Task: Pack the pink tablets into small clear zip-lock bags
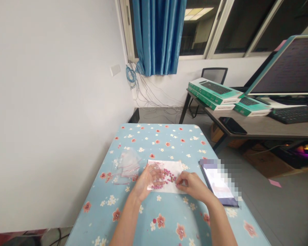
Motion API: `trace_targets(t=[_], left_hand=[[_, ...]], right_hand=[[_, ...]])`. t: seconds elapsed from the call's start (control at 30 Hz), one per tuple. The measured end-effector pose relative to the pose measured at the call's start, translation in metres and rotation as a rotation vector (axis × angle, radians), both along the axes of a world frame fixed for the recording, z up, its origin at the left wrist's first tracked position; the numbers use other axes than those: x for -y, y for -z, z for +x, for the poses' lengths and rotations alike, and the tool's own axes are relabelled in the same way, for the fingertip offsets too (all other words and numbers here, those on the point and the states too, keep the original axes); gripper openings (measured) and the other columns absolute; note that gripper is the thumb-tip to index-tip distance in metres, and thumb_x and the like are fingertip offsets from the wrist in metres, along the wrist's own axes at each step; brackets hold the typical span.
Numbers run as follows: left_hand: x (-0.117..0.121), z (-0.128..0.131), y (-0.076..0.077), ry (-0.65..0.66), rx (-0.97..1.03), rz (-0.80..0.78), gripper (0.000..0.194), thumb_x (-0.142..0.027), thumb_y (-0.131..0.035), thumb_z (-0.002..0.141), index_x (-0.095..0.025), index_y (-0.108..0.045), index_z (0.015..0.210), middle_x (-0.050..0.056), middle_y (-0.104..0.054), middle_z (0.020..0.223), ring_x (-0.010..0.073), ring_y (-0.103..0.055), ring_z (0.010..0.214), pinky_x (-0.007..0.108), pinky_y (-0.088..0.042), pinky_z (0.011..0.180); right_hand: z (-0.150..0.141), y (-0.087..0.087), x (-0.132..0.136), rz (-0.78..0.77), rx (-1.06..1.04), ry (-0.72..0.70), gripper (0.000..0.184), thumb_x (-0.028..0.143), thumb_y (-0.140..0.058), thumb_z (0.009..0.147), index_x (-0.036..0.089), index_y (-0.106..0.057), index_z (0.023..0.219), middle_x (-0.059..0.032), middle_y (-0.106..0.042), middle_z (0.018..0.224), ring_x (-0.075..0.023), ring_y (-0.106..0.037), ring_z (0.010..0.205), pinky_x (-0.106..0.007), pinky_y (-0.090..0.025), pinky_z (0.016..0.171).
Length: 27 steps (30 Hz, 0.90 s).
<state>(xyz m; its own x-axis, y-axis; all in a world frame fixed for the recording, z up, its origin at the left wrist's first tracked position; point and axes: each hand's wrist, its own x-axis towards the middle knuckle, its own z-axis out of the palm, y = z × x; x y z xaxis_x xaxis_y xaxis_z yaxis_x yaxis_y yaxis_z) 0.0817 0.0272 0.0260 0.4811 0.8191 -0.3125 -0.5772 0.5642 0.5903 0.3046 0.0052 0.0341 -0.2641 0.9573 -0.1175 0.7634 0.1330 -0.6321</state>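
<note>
My left hand [146, 181] holds a small clear plastic bag [156, 175] over a white sheet [174, 168] on the blue flowered table [166, 140]. Pink beads [166, 172] lie scattered on the sheet and partly under the bag. My right hand [191, 183] rests at the sheet's right edge, its fingers pinched together at the beads; what they pinch is too small to name.
Several empty clear bags [127, 164] lie left of the sheet. A phone [219, 182] lies at the table's right edge. A desk [256, 126] to the right carries green keyboard boxes [214, 91], a monitor [289, 66], a keyboard and a dark phone. A white wall stands close on the left.
</note>
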Motion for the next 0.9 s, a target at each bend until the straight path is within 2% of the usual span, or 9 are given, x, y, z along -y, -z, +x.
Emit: trace_targets(t=[0.33,0.5,0.57,0.77,0.9], left_hand=[[0.000,0.000,0.000,-0.003,-0.018,0.010,0.039,-0.048,-0.046,0.089,-0.017,-0.061,0.107,0.010,-0.068,0.094,0.0195,-0.065,0.082,0.039,-0.051,0.084],[0.000,0.001,0.000,0.001,-0.008,0.012,0.038,-0.047,-0.046,0.089,-0.017,-0.062,0.107,0.009,-0.068,0.092,0.0176,-0.065,0.078,0.036,-0.051,0.081],[0.000,0.002,0.000,0.004,-0.012,0.012,0.037,-0.046,-0.046,0.089,-0.017,-0.062,0.105,0.008,-0.068,0.092,0.0175,-0.065,0.078,0.035,-0.052,0.080],[0.003,0.005,0.000,0.052,0.002,0.027,0.037,-0.049,-0.047,0.088,-0.017,-0.063,0.099,0.011,-0.070,0.097,0.0223,-0.066,0.087,0.039,-0.051,0.083],[0.005,0.007,0.002,0.156,-0.005,0.047,0.044,-0.050,-0.044,0.089,-0.014,-0.067,0.095,0.013,-0.070,0.096,0.0258,-0.065,0.096,0.039,-0.048,0.088]], right_hand=[[-0.004,-0.002,0.002,-0.008,-0.036,-0.014,0.015,0.015,-0.058,0.069,0.021,-0.071,0.069,-0.0028,-0.066,0.076,-0.0168,-0.058,0.065,-0.026,-0.040,0.060],[-0.002,0.001,-0.002,0.014,-0.127,-0.012,0.013,0.021,-0.058,0.076,0.021,-0.070,0.075,-0.0027,-0.066,0.077,-0.0167,-0.057,0.066,-0.027,-0.041,0.063],[-0.003,0.001,-0.004,0.056,-0.201,0.030,0.014,0.026,-0.057,0.079,0.019,-0.069,0.078,-0.0038,-0.066,0.078,-0.0172,-0.057,0.068,-0.028,-0.042,0.064],[-0.026,-0.006,-0.008,0.276,-0.493,0.309,0.020,0.037,-0.057,0.082,0.019,-0.063,0.082,-0.0045,-0.064,0.080,-0.0180,-0.055,0.072,-0.030,-0.044,0.072],[-0.045,-0.008,-0.009,0.340,-0.539,0.312,0.020,0.037,-0.055,0.084,0.019,-0.063,0.081,-0.0049,-0.065,0.084,-0.0202,-0.057,0.083,-0.032,-0.042,0.080]])
